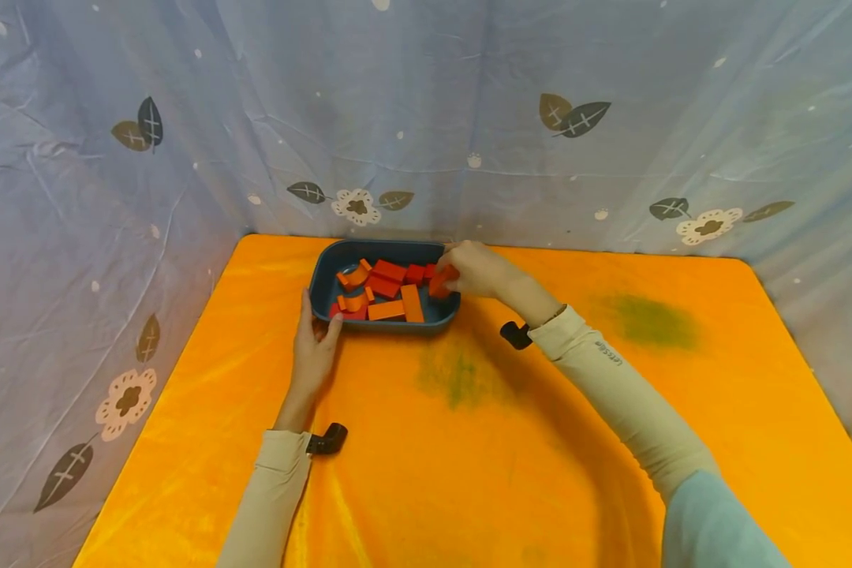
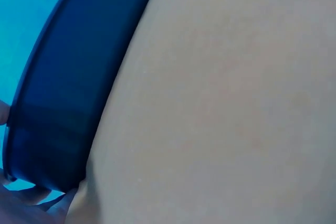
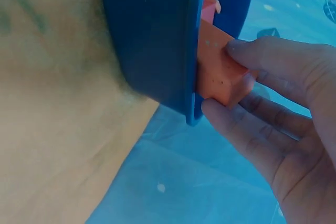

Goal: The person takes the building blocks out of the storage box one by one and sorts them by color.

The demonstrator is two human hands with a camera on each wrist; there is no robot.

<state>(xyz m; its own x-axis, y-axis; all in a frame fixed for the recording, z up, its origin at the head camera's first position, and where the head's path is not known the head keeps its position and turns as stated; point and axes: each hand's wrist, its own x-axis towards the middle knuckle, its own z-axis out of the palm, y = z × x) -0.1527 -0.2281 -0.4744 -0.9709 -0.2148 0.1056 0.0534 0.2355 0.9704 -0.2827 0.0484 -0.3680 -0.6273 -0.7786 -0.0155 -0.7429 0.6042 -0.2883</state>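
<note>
A dark blue plastic bin (image 1: 426,326) sits near the back of the table, with several red and orange blocks inside, among them curved orange arch blocks (image 1: 356,300) and a long orange block (image 1: 412,304). My left hand (image 1: 314,355) grips its front left corner, the thumb over the front rim and the fingers along the outer side. At the right end, my right hand (image 1: 479,272) pinches an orange block (image 3: 220,66) between thumb and fingers. In the right wrist view that block is tilted and partly within the bin's rim.
An orange-yellow cloth (image 1: 426,473) with greenish patches covers the table. A grey-blue curtain (image 1: 426,95) with flower and leaf prints hangs along the back and sides. Each wrist wears a black camera mount (image 1: 516,335).
</note>
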